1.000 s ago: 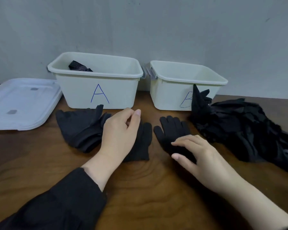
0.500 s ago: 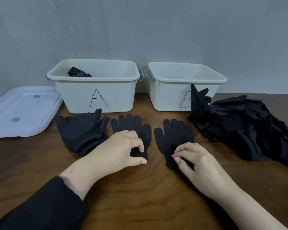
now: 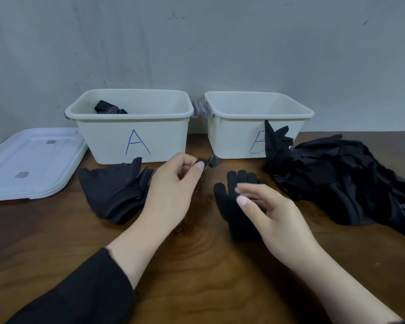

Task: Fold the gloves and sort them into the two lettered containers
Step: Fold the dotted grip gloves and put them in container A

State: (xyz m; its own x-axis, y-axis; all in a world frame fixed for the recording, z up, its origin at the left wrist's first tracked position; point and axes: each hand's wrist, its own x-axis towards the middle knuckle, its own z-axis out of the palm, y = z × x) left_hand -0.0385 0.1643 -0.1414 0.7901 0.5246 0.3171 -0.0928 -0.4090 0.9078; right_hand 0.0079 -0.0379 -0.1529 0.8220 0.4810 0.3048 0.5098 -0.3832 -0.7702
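My left hand [image 3: 173, 190] pinches the cuff of a black knit glove [image 3: 209, 161], lifted and folded forward in front of container A [image 3: 131, 134]; most of that glove is hidden behind the hand. Its partner, a second black knit glove [image 3: 229, 202], lies flat on the table with fingers pointing away. My right hand [image 3: 274, 218] hovers over its cuff end with fingers loosely bent and holding nothing. Container B [image 3: 257, 127] stands to the right of A. A folded dark glove [image 3: 109, 107] lies inside A.
A heap of black gloves [image 3: 341, 174] fills the table's right side and leans against B. Another small pile of dark gloves [image 3: 115, 190] lies left of my left hand. A white lid [image 3: 31, 162] rests at far left. The wall stands close behind the containers.
My left hand has gripped the near end of the left glove and carried it forward and up, folding it over. My right hand has lifted slightly off the right glove.
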